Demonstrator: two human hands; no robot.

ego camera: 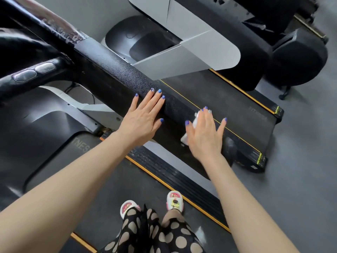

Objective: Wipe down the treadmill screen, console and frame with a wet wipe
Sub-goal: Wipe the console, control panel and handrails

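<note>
Wet wipe (189, 130): pressed flat on the padded handrail (127, 73) under the right hand (205, 137), fingers straight. Left hand (141, 119): laid flat alongside, fingers extended. Frame stage judged underway; screen and console progress cannot be told.

My slippers (174, 200), white with cartoon prints, show at bottom centre, below them my black garment with beige dots (155, 234). A second treadmill (237, 99) runs across the right side. Grey floor (300, 161) at right; a black wheeled chair (299, 59) at upper right.
</note>
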